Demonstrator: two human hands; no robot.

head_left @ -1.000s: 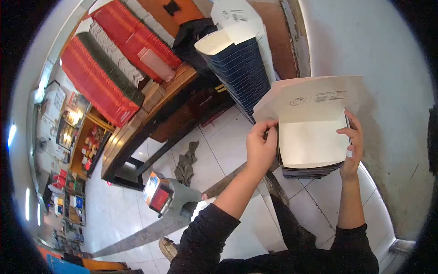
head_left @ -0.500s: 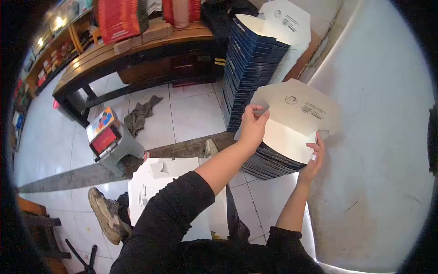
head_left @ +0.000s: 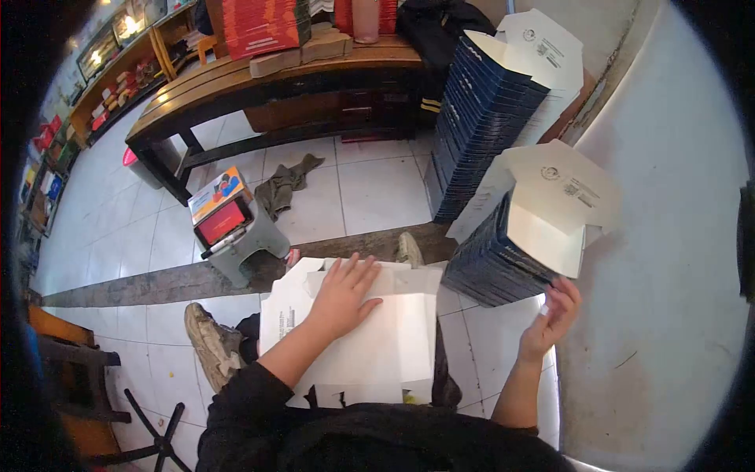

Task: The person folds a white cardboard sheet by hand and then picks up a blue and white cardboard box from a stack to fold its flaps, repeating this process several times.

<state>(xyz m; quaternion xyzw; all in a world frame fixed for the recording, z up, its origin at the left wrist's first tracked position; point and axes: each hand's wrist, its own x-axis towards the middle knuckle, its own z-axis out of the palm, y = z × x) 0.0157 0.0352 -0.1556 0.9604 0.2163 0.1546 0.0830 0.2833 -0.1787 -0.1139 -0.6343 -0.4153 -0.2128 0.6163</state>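
Observation:
Flat white cardboard box blanks with fold lines and small print lie across my lap. My left hand rests on them, open, its fingers spread over the upper part. To the right, a short stack of nested dark blue cardboard boxes stands on the floor. Its top box shows a cream inside and a raised flap printed with a logo. Just below that box's front corner is my right hand, loosely curled with the fingers apart and nothing visible in it.
A taller stack of nested blue boxes stands behind. A grey stool carries a phone and a colourful box. A cloth lies on the tiles near a wooden bench. A pale panel runs along the right.
My left hand has left the top box of the short stack and come down onto the lap blanks. My right hand has dropped slightly from that box's side. The view has shifted left.

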